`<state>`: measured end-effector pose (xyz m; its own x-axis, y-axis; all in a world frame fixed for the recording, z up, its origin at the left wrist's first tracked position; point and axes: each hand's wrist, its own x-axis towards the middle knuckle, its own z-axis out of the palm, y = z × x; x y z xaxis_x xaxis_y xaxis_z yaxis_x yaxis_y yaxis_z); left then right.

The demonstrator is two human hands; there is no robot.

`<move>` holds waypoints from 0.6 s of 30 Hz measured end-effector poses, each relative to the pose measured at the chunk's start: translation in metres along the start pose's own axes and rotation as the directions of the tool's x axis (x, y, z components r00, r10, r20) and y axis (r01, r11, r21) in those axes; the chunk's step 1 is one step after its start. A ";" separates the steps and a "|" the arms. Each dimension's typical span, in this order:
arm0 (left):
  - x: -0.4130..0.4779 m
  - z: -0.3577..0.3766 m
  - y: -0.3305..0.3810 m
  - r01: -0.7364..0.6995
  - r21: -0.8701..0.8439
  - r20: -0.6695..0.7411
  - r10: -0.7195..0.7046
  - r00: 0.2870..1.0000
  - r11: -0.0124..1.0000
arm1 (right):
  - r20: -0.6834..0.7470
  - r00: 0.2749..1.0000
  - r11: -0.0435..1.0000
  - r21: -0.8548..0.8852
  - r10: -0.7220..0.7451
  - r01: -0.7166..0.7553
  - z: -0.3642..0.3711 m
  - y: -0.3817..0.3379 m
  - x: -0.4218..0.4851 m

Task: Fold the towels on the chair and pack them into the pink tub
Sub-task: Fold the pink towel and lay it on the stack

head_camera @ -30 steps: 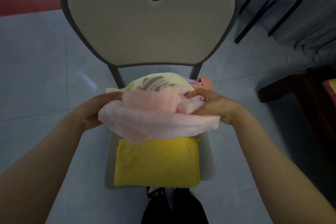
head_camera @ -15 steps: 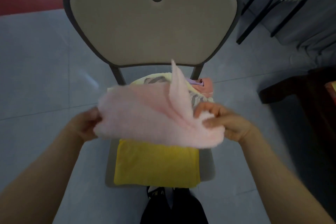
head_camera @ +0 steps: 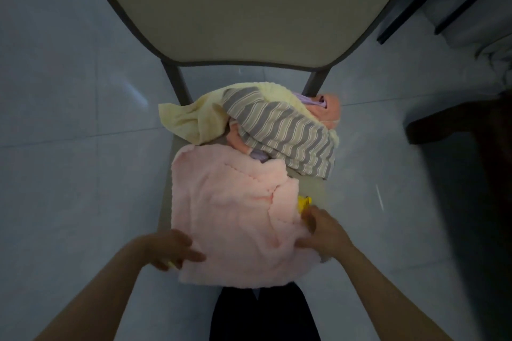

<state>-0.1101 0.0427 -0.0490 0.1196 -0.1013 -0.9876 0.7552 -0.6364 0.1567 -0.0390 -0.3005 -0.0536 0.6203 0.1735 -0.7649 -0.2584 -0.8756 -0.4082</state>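
A fluffy pink towel (head_camera: pixel 230 213) lies spread over the front of the chair seat (head_camera: pixel 311 188), with its upper right corner folded back. It covers a yellow towel (head_camera: pixel 304 202), of which only a small corner shows. My left hand (head_camera: pixel 171 250) rests at the pink towel's lower left edge, fingers apart. My right hand (head_camera: pixel 322 230) presses on its right edge. Behind lie a grey striped towel (head_camera: pixel 282 130), a pale yellow towel (head_camera: pixel 194 116) and a peach one (head_camera: pixel 329 108) in a heap. No pink tub is in view.
The chair's beige backrest (head_camera: pixel 249 5) rises behind the heap. Pale floor tiles (head_camera: pixel 69 91) surround the chair. Dark furniture (head_camera: pixel 457 124) stands at the right, and black legs of another chair (head_camera: pixel 401 22) at the upper right. My dark clothing (head_camera: pixel 263 313) shows below the seat.
The pink towel, held up and shaken open before, now lies flat over the yellow towel. Both hands have come down to its near edge. The view has moved closer to the seat.
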 end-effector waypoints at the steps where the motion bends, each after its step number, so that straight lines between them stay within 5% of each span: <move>1: 0.001 -0.014 0.008 -0.010 0.057 -0.074 0.014 0.997 0.998 | -0.080 0.997 1.000 0.026 -0.009 0.011 -0.005 -0.010 0.007; 3: 0.003 -0.040 0.031 -0.112 0.077 -0.410 0.134 0.902 0.991 | -0.193 0.981 0.980 0.196 0.021 0.017 -0.016 -0.036 0.017; 5: 0.008 -0.053 0.056 -0.315 -0.045 -0.695 0.197 0.691 0.948 | -0.218 0.975 0.957 0.290 0.047 0.019 -0.020 -0.057 0.030; 7: 0.014 -0.052 0.081 -0.446 -0.168 -0.701 0.212 0.681 0.879 | -0.207 0.976 0.966 0.257 0.070 -0.015 -0.017 -0.070 0.040; 10: 0.030 -0.039 0.094 -0.424 -0.125 -0.654 0.246 0.715 0.897 | -0.250 0.961 0.992 0.080 0.117 -0.100 -0.005 -0.079 0.049; 13: 0.033 -0.038 0.089 -0.455 0.005 -0.718 0.320 0.618 0.891 | -0.311 0.941 0.989 -0.022 0.134 -0.148 -0.001 -0.079 0.049; 16: 0.028 -0.052 0.079 -0.502 -0.049 -0.820 0.253 0.514 0.863 | -0.252 0.967 0.994 -0.093 0.034 -0.059 -0.007 -0.071 0.049; 18: 0.029 -0.060 0.075 -0.541 -0.145 -0.784 0.237 0.574 0.828 | -0.198 0.979 0.987 -0.158 -0.042 0.010 -0.010 -0.068 0.049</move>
<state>-0.0114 0.0373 -0.0656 0.7529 0.3905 -0.5298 0.6547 -0.3613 0.6640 0.0163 -0.2370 -0.0590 0.7648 0.1175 -0.6335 -0.1320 -0.9338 -0.3325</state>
